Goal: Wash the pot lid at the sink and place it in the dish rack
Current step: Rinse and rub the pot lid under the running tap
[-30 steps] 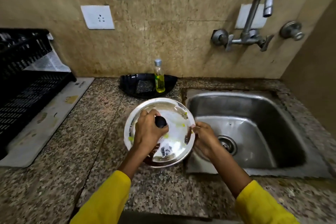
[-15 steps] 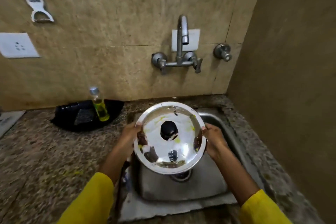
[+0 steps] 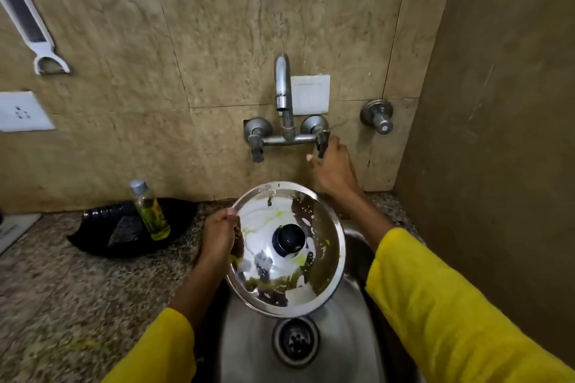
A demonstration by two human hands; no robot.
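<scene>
One pot lid (image 3: pixel 289 277) gripped by left hand (image 3: pixel 217 236) | right hand (image 3: pixel 334 166) loose at tap handle (image 3: pixel 322 141)

the left hand (image 3: pixel 219 235) is curled tight, thumb on top, fingers folded under in a pinch, forearm coming up from a yellow sleeve. the right hand (image 3: pixel 334 166) is stretched far forward and higher, fingers loosely spread, its arm nearly straight, yellow sleeve bunched below the elbow.

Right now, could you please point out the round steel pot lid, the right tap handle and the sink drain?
round steel pot lid (image 3: pixel 323 270), head view, shiny top surface.
right tap handle (image 3: pixel 322 141), head view, lever.
sink drain (image 3: pixel 295 341), head view, strainer centre.
</scene>
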